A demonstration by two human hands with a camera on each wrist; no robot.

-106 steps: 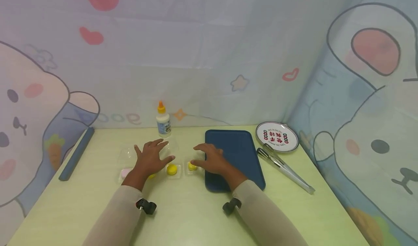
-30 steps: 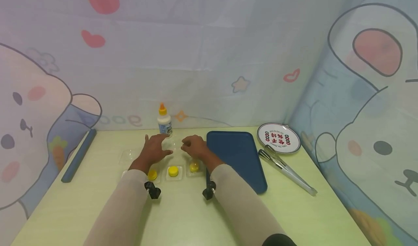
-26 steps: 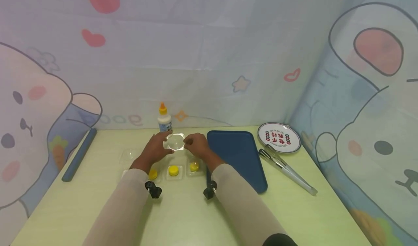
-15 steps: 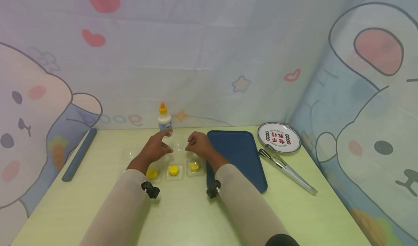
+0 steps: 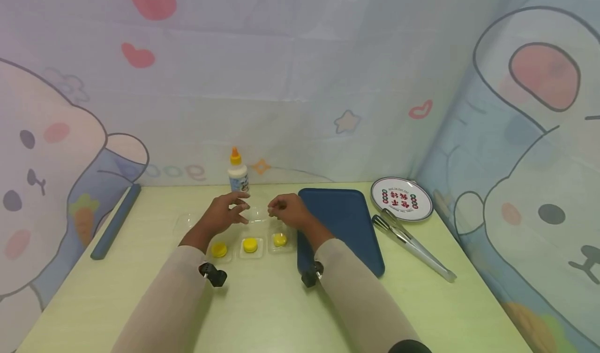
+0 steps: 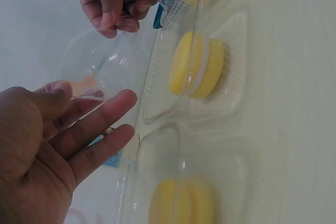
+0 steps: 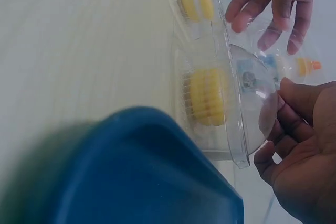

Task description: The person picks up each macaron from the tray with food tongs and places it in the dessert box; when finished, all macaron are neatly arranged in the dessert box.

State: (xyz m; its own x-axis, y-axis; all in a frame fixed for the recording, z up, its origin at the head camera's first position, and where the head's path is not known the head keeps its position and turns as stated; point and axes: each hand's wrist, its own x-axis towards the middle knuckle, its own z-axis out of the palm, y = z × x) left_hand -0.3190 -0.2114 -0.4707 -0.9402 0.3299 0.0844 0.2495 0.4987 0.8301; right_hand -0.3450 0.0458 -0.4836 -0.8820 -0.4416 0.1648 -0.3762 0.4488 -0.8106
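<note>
Between my hands is a clear domed plastic lid (image 5: 257,213), faint in the head view. My right hand (image 5: 288,210) pinches its right edge with thumb and forefinger. My left hand (image 5: 222,213) holds the other side near thumb and forefinger; its remaining fingers stretch out past the lid (image 6: 113,59). Below the hands, yellow macarons sit in clear square boxes: a left macaron (image 5: 219,249), a middle macaron (image 5: 250,245) and a right macaron (image 5: 280,239). A clear dome covers the right one. Both hands are above the table, apart from the macarons.
A glue bottle (image 5: 238,173) stands behind the left hand. A dark blue tray (image 5: 339,223) lies beside the right forearm, with a plate (image 5: 401,199) and metal tongs (image 5: 414,246) farther right. Another clear plastic piece (image 5: 187,222) and a grey-blue bar (image 5: 115,222) lie left.
From spread above the boxes, my hands came together and lifted the clear lid. It has tilted since catching the light; my right hand has shifted slightly right.
</note>
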